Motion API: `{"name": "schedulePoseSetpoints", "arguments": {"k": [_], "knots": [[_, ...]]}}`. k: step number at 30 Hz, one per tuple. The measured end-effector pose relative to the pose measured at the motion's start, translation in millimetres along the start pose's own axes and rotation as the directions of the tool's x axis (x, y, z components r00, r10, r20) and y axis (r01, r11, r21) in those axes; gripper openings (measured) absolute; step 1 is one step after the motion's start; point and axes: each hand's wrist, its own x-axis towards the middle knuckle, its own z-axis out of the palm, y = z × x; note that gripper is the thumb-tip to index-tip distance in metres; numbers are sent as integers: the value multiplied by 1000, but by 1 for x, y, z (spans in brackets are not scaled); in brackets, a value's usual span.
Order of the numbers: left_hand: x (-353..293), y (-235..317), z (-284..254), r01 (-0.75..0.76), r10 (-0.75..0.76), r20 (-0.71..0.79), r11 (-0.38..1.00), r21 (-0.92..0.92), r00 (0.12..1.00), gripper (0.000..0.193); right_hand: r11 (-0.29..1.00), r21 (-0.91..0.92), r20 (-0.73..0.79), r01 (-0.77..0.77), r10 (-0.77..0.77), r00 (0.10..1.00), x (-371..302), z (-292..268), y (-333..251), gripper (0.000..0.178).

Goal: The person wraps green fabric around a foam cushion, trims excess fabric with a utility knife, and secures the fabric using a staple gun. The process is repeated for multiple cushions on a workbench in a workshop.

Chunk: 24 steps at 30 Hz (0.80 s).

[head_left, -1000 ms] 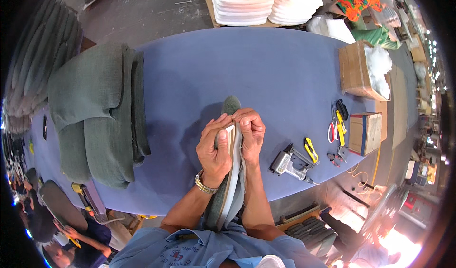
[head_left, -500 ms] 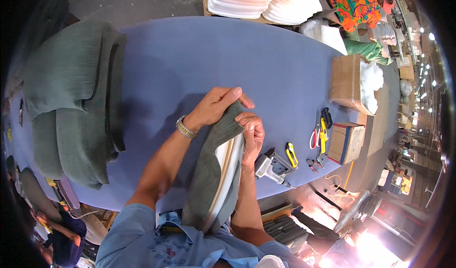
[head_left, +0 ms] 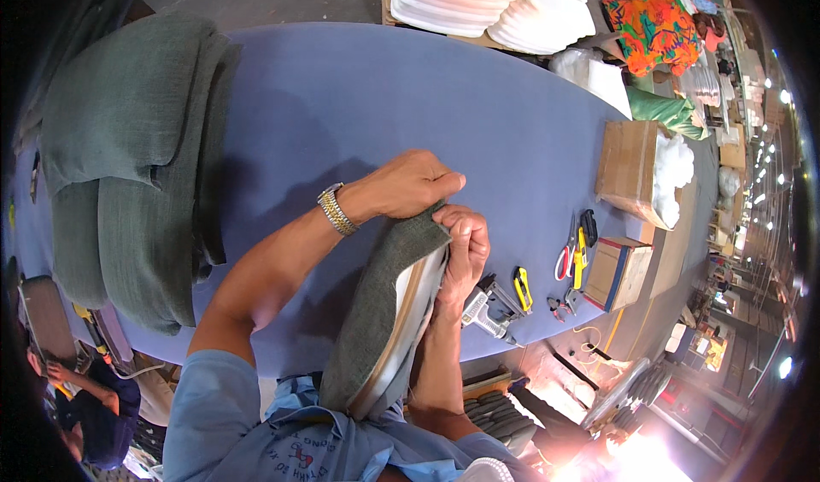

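Note:
A cushion panel in grey-green fabric leans on edge against my shirt, its open side showing white padding and a tan board edge. At its upper corner my left hand, with a metal watch on the wrist, is curled closed on the fabric cover's tip. Just beside it, my right hand pinches the same corner of the cover, fingers bent and thumb up. The fabric under the left hand's fingers is partly hidden.
Stuffed grey-green cushions are stacked at the left of the blue table. On the right lie a staple gun, yellow cutter, scissors, pliers, and boxes, one holding white stuffing. A co-worker is at lower left.
My left hand has curled tighter and tipped over the corner, its elbow swinging outward. My right hand keeps hold of the cover. The whole view has shifted slightly.

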Motion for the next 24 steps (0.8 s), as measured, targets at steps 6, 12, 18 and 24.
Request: {"name": "schedulePoseSetpoints", "arguments": {"k": [6, 12, 18, 24], "knots": [[7, -3, 5, 79, -77, 70, 996, -31, 995, 55, 1000, 23, 36, 8, -9, 999, -13, -10, 6, 25], [-8, 3, 34, 138, -215, -301, 956, -257, 929, 56, 994, 101, 2, 36, -37, 999, -17, -15, 15, 25], [-29, -7, 52, -192, 81, -396, 949, -249, 915, 39, 982, 190, -12, 6, -4, 1000, -19, -16, 17, 30], [-37, -6, 74, -237, 194, -403, 970, -58, 894, 40, 974, 226, -42, 21, -12, 999, -23, -31, 13, 28]]}}
